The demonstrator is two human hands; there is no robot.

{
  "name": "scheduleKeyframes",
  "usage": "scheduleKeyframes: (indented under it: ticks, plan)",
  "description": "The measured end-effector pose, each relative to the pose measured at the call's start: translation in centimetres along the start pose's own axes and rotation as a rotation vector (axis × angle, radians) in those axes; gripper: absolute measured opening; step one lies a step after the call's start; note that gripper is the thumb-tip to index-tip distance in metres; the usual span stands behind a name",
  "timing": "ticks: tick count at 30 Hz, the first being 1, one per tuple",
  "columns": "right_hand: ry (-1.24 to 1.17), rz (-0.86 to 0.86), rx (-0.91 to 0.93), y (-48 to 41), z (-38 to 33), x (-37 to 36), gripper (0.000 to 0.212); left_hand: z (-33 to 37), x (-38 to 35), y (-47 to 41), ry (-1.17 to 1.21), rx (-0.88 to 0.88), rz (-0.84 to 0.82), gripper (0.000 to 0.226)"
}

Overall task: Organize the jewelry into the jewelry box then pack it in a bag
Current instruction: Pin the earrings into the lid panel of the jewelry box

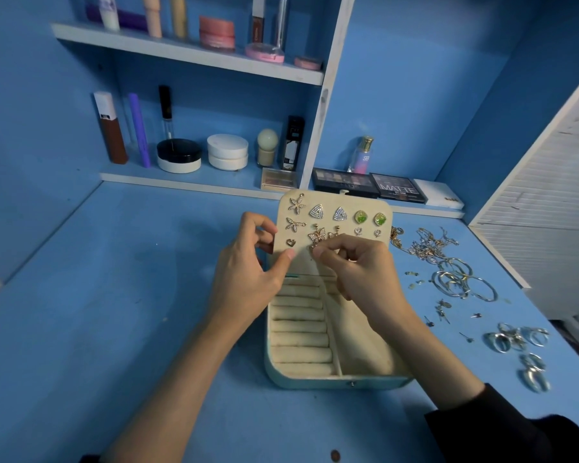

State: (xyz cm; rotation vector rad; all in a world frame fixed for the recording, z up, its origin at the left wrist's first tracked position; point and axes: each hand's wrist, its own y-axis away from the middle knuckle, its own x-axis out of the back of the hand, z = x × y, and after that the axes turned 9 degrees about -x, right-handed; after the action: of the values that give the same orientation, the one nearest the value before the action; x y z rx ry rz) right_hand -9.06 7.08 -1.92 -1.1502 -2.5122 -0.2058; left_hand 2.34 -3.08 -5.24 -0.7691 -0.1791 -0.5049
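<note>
Head view: a pale green jewelry box (315,382) lies open on the blue worktop (114,295), its cream ring rolls (300,329) bare. At the far end of the box an earring panel (335,200) stands up, studded with two star earrings (296,204), two triangle earrings (316,212), two green earrings (360,216) and small heart studs (358,231).

The left hand (248,272) has its grip closed on the left edge of the panel, fingers curled behind and thumb on the front beside a gold heart earring (291,242). The right hand (358,265) has a narrow grip: thumb and forefinger pinch a gold butterfly earring (316,236) against the middle of the panel.

Right of the box lie tangled chains (425,245), nearer hoops (458,282) and, nearest the person, silver rings (515,339).

Behind the box a dark makeup palette (398,188) reads "MATTE"; the writing on the bottles beyond it is too small to read.
</note>
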Motion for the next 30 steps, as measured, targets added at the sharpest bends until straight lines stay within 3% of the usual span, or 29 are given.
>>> scheduleKeyframes:
  ticks: [7, 16, 30]
  plan:
    - [-0.006, 0.026, -0.011, 0.1, 0.1, -0.1, 0.013, 0.2, 0.1, 0.0, -0.001, 0.000, 0.005, 0.040]
    - [0.171, 0.189, 0.154, 0.5, 0.5, -0.3, 0.009, 0.6, 0.0, 0.0, 0.002, 0.019, 0.005, 0.046]
    - [0.251, 0.173, 0.203, 0.7, 0.6, 0.1, 0.008, 1.9, -1.0, -0.9, -0.107, 0.117, -0.014, 0.047]
